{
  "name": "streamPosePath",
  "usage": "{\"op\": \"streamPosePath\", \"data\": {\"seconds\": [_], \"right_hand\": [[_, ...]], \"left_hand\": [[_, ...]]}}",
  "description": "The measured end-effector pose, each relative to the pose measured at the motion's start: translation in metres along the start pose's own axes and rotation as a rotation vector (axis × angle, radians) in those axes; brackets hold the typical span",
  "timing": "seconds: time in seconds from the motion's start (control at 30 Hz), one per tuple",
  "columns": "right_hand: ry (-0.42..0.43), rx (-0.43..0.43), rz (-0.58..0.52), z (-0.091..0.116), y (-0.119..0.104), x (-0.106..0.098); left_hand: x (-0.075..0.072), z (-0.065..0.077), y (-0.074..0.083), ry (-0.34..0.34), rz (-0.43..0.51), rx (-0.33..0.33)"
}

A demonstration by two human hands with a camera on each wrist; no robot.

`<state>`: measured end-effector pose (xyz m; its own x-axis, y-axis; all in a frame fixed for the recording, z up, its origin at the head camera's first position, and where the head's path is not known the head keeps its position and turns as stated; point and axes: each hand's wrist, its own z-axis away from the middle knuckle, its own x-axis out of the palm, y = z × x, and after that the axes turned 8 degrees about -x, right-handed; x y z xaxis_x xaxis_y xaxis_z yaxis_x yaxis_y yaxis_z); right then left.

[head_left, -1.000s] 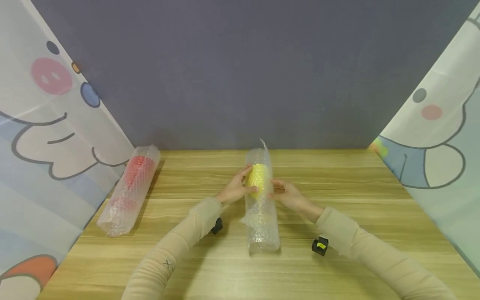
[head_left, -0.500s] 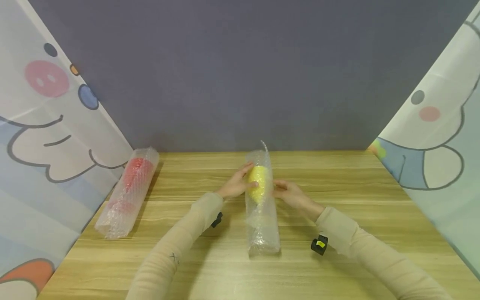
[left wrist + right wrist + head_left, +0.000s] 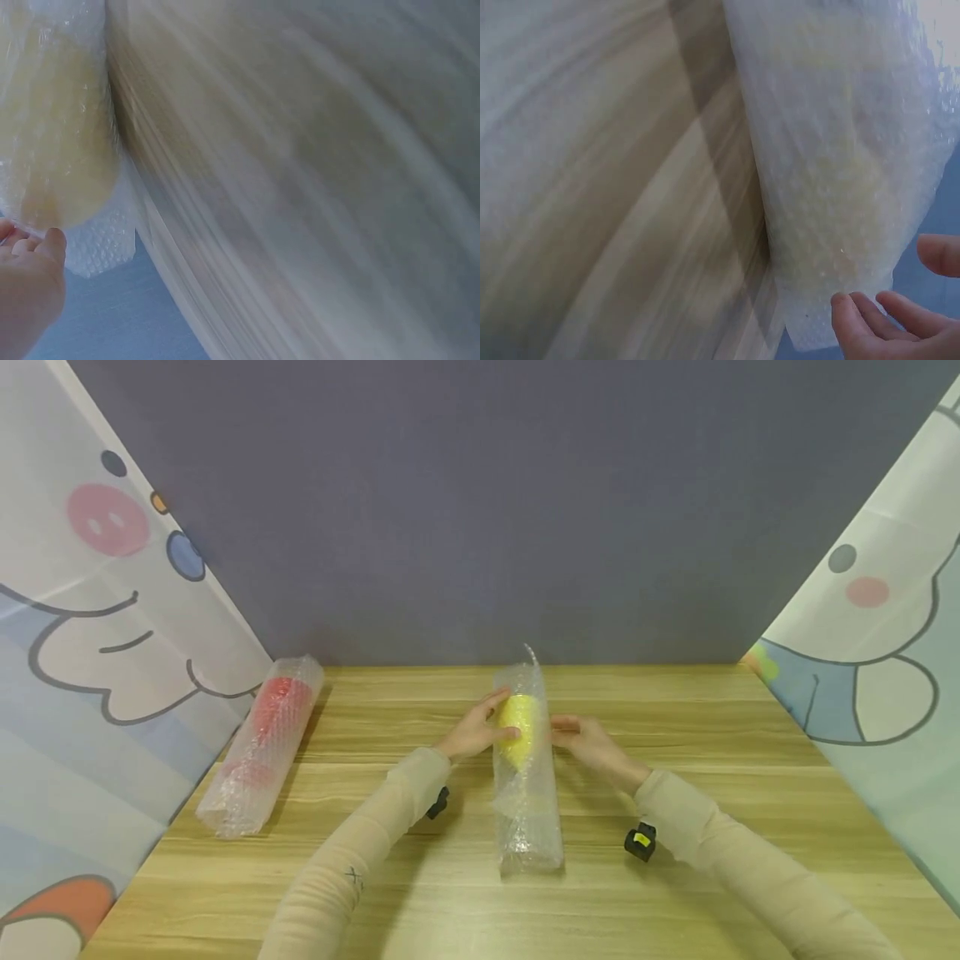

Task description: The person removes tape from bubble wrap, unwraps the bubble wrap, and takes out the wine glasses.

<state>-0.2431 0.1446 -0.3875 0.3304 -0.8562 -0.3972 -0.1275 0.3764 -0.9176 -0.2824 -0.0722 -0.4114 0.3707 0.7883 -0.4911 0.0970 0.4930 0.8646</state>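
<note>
In the head view, a yellow goblet-shaped thing (image 3: 519, 727) lies lengthwise inside a roll of bubble wrap (image 3: 528, 839) at mid-table. My left hand (image 3: 474, 732) holds the roll from the left, its thumb over the yellow bowl and its fingers along the far left side. At the roll's right edge is my right hand (image 3: 588, 743), fingers bent slightly and thumb apart from them. In the right wrist view, these fingers (image 3: 844, 315) are right at the end of the wrap, and a narrow stem shows faintly through the layers. A thin strip of wrap sticks up at the roll's far end.
Another bubble-wrapped roll (image 3: 258, 747), with a red goblet-shaped thing inside, lies slanted at the table's left edge. A dark grey panel (image 3: 480, 510) stands behind the wooden table (image 3: 660, 693). Cartoon-printed cloths (image 3: 870, 693) flank both sides.
My right hand has drawn back slightly from the roll's right side, its fingers no longer overlapping the wrap. A loose wrap corner at the lower left lies flatter. The left hand stays on the roll.
</note>
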Motion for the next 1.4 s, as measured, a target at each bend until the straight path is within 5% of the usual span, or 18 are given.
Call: {"op": "streamPosePath", "data": {"seconds": [0.53,1.0,1.4], "right_hand": [[0.05,-0.215,0.077,-0.026,-0.002,-0.01],[0.041,-0.332,0.227,-0.056,0.004,0.003],[0.066,-0.399,0.229,-0.064,0.011,0.001]], "left_hand": [[0.007,-0.004,0.004,0.004,-0.04,-0.001],[0.01,0.0,0.003,-0.022,-0.023,0.0],[0.012,-0.004,0.002,-0.008,-0.024,-0.002]]}}
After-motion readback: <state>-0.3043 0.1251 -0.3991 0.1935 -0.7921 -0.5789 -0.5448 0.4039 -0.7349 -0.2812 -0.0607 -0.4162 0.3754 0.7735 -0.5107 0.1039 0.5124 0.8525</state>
